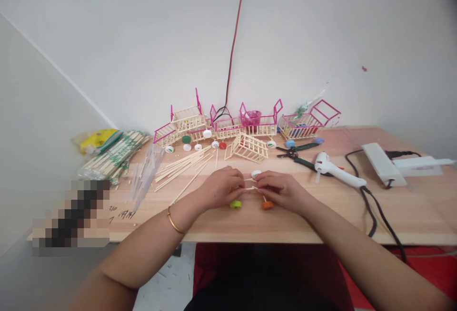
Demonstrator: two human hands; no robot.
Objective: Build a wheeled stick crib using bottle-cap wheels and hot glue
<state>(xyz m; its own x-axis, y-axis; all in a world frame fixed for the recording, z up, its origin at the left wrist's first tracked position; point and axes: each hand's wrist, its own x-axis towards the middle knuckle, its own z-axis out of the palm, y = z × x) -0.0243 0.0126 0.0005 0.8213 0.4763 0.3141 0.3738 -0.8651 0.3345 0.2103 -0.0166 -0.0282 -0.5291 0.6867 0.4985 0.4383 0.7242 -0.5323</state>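
My left hand [220, 188] and my right hand [282, 190] face each other low over the table, fingertips pinched on a small frame of wooden sticks [251, 188]. Round caps sit about the frame like wheels: a lime-green cap [235, 204] below my left fingers, an orange cap [267, 205] below my right, and a white cap [256, 174] behind. My fingers hide much of the frame and its joints. Just beyond it, a bare stick basket [248, 148] lies tilted on the wood.
Several stick carts with magenta edges, such as this cart [302, 126], line the wall. Loose sticks [183, 166] and bagged skewers [117, 154] lie left. To the right are pliers [298, 153], a white glue gun [339, 170], a power strip [383, 163] and cables.
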